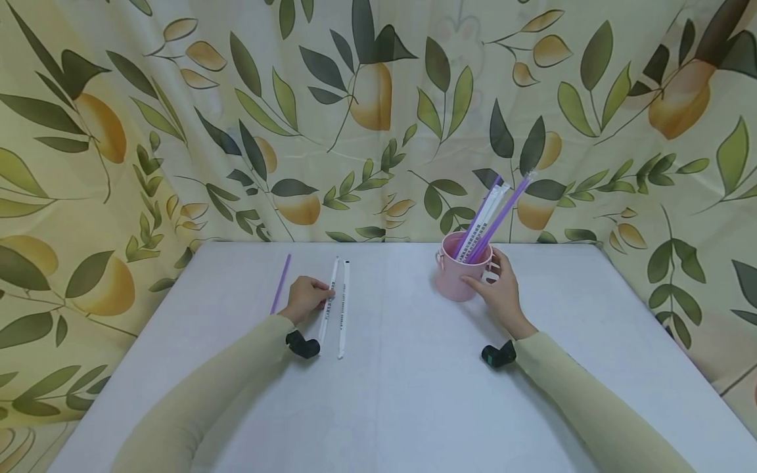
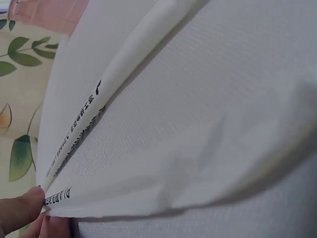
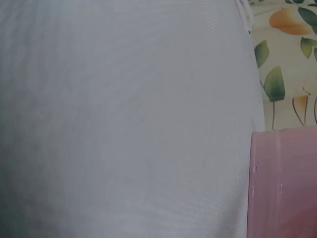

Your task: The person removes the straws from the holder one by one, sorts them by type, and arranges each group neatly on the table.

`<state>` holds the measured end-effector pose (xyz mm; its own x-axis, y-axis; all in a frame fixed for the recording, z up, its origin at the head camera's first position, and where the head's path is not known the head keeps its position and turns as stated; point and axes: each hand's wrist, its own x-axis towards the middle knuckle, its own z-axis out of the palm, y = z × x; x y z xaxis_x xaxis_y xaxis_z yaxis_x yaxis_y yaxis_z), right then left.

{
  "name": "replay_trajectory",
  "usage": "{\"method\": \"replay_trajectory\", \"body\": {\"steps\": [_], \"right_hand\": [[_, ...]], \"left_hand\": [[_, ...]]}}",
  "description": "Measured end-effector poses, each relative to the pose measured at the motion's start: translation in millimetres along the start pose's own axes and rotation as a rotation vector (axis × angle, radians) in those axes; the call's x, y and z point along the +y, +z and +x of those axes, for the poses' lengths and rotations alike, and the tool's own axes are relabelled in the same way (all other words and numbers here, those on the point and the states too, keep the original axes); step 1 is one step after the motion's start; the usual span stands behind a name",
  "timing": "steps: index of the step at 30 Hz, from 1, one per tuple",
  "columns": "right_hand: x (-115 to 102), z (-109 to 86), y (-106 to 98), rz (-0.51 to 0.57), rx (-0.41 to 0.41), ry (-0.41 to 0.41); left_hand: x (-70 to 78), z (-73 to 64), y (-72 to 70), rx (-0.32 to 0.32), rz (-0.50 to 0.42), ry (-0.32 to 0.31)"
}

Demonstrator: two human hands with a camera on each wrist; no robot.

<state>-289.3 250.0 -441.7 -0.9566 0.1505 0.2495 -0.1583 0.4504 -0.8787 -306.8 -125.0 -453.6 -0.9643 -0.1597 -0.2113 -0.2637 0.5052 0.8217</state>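
Note:
My left hand pinches a white paper-wrapped straw with printed lettering, between thumb and fingers. In the left wrist view, the thumb presses on the printed wrapper. Just right of it lies a second wrapped straw, and to the left a purple straw. At the right, my right hand grips a pink cup with small side handles, thumb on its near side. Purple straws and white wrapped straws lean upright out of the cup.
A white table lies under everything. Behind its far edge hangs a curtain printed with leaves and fruit. A small black device sits at the left wrist, another black device at the right.

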Motion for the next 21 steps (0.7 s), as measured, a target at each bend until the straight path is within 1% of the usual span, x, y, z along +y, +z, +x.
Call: {"method": "replay_trajectory", "body": {"steps": [4,11,17,21], "right_hand": [[0.2,0.6,-0.4,-0.002,-0.001,0.004],[1.0,0.8,-0.4,0.0,-0.006,0.012],[1.0,0.7,-0.2,-0.005,-0.005,0.016],[0.9,0.7,-0.3,-0.004,-0.004,0.019]], "left_hand": [[-0.6,0.0,0.5,0.006,-0.015,0.004],[-0.7,0.8,3.1,0.03,-0.025,-0.02],[0.5,-1.1,4.9,0.034,-0.028,-0.005],[0.8,-2.2,6.0,0.035,-0.03,-0.013]]}}
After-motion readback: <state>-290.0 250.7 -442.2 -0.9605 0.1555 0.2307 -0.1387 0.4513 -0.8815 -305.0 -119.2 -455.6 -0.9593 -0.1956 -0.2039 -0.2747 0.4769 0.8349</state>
